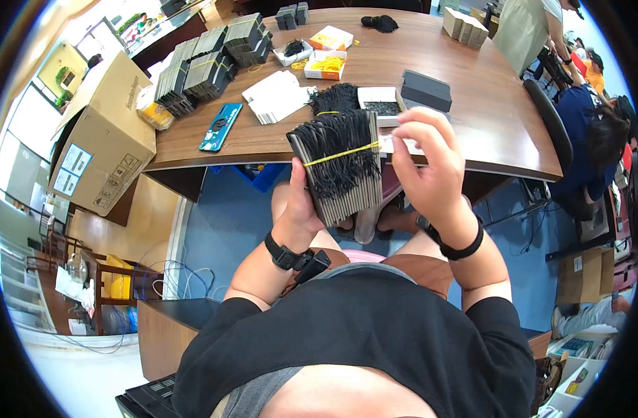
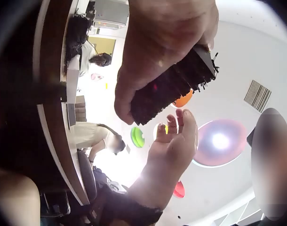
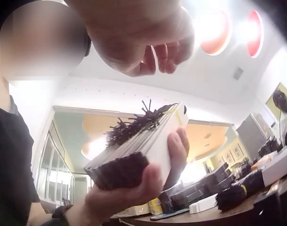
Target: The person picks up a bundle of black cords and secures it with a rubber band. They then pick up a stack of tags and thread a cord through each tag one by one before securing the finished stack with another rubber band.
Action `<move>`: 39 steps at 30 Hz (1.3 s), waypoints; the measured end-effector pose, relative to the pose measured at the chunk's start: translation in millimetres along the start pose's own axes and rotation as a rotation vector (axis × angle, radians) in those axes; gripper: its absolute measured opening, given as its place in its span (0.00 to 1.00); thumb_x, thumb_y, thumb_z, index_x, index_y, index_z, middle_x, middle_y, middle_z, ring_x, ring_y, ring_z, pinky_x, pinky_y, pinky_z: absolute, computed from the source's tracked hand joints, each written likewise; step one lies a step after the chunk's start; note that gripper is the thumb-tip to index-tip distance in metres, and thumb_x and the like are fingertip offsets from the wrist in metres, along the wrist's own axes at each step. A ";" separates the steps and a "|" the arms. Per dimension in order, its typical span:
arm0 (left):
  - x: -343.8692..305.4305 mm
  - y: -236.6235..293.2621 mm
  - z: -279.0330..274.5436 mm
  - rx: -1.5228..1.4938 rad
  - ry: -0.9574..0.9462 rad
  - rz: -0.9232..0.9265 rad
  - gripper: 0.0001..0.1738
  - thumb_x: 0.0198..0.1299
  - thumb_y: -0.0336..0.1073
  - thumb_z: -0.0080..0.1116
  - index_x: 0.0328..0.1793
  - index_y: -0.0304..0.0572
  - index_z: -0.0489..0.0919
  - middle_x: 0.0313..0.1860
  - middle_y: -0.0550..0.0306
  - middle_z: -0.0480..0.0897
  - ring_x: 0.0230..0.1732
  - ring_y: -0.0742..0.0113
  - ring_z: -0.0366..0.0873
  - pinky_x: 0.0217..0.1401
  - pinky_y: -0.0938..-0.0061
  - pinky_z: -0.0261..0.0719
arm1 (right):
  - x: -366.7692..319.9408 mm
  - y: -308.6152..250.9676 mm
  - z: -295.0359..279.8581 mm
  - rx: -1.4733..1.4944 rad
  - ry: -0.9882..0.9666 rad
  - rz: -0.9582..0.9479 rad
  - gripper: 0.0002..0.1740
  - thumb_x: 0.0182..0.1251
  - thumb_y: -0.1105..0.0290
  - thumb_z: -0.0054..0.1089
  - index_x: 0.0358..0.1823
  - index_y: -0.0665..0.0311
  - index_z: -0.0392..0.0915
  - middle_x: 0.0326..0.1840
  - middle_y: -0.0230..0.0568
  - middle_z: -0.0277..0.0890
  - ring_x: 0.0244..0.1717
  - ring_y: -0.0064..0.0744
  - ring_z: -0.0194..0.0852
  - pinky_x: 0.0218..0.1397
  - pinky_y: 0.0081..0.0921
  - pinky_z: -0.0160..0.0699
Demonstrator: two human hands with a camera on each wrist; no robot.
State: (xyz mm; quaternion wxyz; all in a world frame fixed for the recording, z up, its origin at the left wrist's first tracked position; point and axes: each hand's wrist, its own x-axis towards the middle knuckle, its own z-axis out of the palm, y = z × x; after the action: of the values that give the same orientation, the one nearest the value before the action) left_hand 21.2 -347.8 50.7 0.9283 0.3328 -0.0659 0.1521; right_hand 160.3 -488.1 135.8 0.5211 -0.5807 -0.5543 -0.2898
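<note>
My left hand (image 1: 301,205) grips a thick stack of cards with black cords (image 1: 340,164) in front of me, just off the table's near edge. A yellow rubber band (image 1: 343,153) runs across the stack, over the cords bunched on its face. In the right wrist view, the fingers and thumb of the left hand (image 3: 129,190) wrap the stack's lower end. My right hand (image 1: 430,164) is raised beside the stack's right edge. Its fingers are loosely bent, with nothing visible between them; the left wrist view also shows this hand (image 2: 174,146) apart from the stack.
On the wooden table (image 1: 500,132) are a bundle of black cords (image 1: 336,97), white cards (image 1: 274,96), a blue box (image 1: 221,127), a box of yellow rubber bands (image 1: 326,65), a dark grey box (image 1: 425,90) and banded card stacks (image 1: 207,66). A cardboard box (image 1: 103,139) stands left.
</note>
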 end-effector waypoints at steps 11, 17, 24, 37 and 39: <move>-2.8 19.4 -17.6 -0.200 0.060 0.090 0.44 0.63 0.68 0.50 0.73 0.41 0.66 0.67 0.47 0.74 0.65 0.51 0.74 0.67 0.50 0.74 | -29.6 -27.9 26.6 -0.003 -0.376 -0.108 0.24 0.47 0.76 0.63 0.50 0.66 0.79 0.58 0.47 0.76 0.60 0.49 0.72 0.63 0.45 0.70; -9.1 127.8 -23.2 -0.075 0.161 0.032 0.35 0.60 0.53 0.48 0.69 0.40 0.71 0.64 0.42 0.76 0.61 0.40 0.77 0.59 0.30 0.73 | -46.3 19.9 9.4 0.081 -0.480 -0.073 0.13 0.47 0.81 0.64 0.37 0.64 0.81 0.39 0.42 0.81 0.46 0.44 0.80 0.51 0.40 0.77; 52.4 296.4 -99.9 1.259 0.849 0.147 0.50 0.52 0.45 0.71 0.77 0.37 0.58 0.64 0.39 0.73 0.61 0.57 0.75 0.57 0.65 0.79 | -81.4 127.9 -32.8 -0.262 -0.253 0.348 0.07 0.58 0.82 0.57 0.38 0.69 0.80 0.41 0.49 0.80 0.48 0.49 0.77 0.56 0.37 0.73; 150.5 319.6 -230.6 2.271 1.492 -0.029 0.47 0.56 0.67 0.57 0.78 0.55 0.62 0.79 0.35 0.52 0.81 0.38 0.42 0.77 0.36 0.36 | -102.9 168.7 5.2 -0.428 -0.147 0.338 0.05 0.56 0.82 0.56 0.33 0.70 0.78 0.37 0.47 0.79 0.43 0.48 0.76 0.51 0.38 0.74; 145.4 319.5 -240.1 2.325 1.447 0.105 0.47 0.55 0.65 0.59 0.77 0.53 0.62 0.80 0.40 0.54 0.81 0.40 0.43 0.76 0.33 0.36 | -107.7 167.3 6.5 -0.455 -0.135 0.307 0.05 0.54 0.82 0.56 0.32 0.69 0.78 0.36 0.46 0.79 0.42 0.48 0.76 0.49 0.38 0.75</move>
State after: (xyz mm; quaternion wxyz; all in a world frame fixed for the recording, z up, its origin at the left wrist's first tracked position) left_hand 59.5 74.0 89.3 -0.0633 0.7569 0.5812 0.2923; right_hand 293.6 -492.5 -12.0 0.3769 -0.7780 -0.4139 -0.2851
